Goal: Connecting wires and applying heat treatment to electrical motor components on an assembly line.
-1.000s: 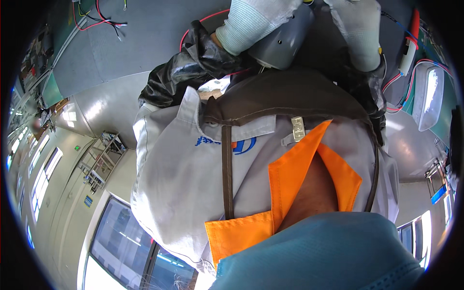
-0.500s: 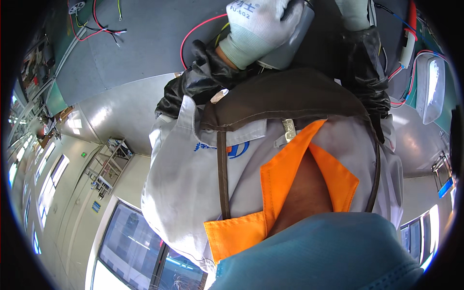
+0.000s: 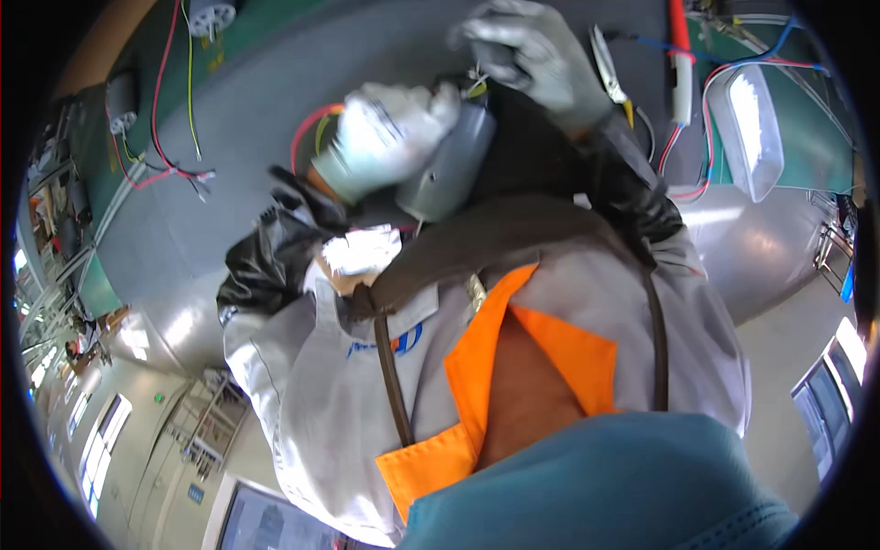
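Note:
A grey cylindrical motor [image 3: 456, 163] lies tilted in front of my apron. My gloved left hand [image 3: 390, 133] is closed round its left side, with a red and a yellow-green wire looping out beside the wrist. Past the motor's far end, my gloved right hand [image 3: 541, 69] has its fingers curled in and blurred. Close to them, short wire ends [image 3: 478, 85] stick out of the motor. Whatever those fingers hold, if anything, is hidden. To the right of this hand a pair of cutters [image 3: 609, 73] with pale blades and a yellow handle lies on the bench.
Two more motors, one near [image 3: 121, 103] and one far [image 3: 213, 16], stand at left with loose wires [image 3: 170, 172]. On the right are a red-and-white tool [image 3: 680, 82] with a cable and a translucent plastic box [image 3: 753, 133]. The dark bench mat [image 3: 247, 110] spans the worktop.
My right hand has come in from the right edge to the motor's far end. More of the bench shows, including the cutters. The left hand keeps hold of the motor.

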{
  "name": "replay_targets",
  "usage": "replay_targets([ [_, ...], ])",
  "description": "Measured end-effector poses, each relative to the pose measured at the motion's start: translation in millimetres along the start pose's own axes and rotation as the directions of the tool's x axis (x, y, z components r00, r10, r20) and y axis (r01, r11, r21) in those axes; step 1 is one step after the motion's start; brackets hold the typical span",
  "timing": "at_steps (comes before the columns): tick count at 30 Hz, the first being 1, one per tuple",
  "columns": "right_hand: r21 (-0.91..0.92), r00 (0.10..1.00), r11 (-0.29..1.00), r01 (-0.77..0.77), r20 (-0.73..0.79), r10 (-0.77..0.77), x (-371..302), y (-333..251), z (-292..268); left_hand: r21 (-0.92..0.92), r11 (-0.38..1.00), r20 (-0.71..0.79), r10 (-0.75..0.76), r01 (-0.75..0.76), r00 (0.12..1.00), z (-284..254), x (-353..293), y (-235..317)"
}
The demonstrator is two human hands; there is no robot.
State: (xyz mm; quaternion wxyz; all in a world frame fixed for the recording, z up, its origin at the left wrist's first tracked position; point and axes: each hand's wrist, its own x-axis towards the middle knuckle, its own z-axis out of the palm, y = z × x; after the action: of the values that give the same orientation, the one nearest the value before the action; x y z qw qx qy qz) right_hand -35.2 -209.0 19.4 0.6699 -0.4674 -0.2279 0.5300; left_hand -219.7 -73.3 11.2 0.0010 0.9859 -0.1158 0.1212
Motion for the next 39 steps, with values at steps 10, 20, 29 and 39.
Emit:
replay_targets([
  [10, -0.929, 0.669, 0.080, 0.361, 0.198, -0.716, -24.6, 2.0, -27.3, 0.151, 0.964, 0.111, -0.237, 0.220, 0.965, -31.6, 2.5, 20.6],
  [20, -0.932, 0.831, 0.046, -0.358, -0.341, -0.439, -206.9, 72.0, -45.3, -0.883, 0.150, 0.384, -0.315, 0.445, 0.868, -22.4, 42.5, -29.5],
  [29, -0.542, 0.924, 0.807, -0.236, -0.383, 0.013, -182.8, 10.9, -94.9, -0.805, -0.589, 0.363, -0.396, 0.070, 0.843, 16.7, 26.3, -52.5],
  [39, -0.957, 0.988, -0.252, 0.142, 0.152, -0.020, -92.5, -16.2, -12.1, -0.751, -0.660, 0.341, -0.357, 0.023, 0.870, 16.7, 21.7, -52.7],
])
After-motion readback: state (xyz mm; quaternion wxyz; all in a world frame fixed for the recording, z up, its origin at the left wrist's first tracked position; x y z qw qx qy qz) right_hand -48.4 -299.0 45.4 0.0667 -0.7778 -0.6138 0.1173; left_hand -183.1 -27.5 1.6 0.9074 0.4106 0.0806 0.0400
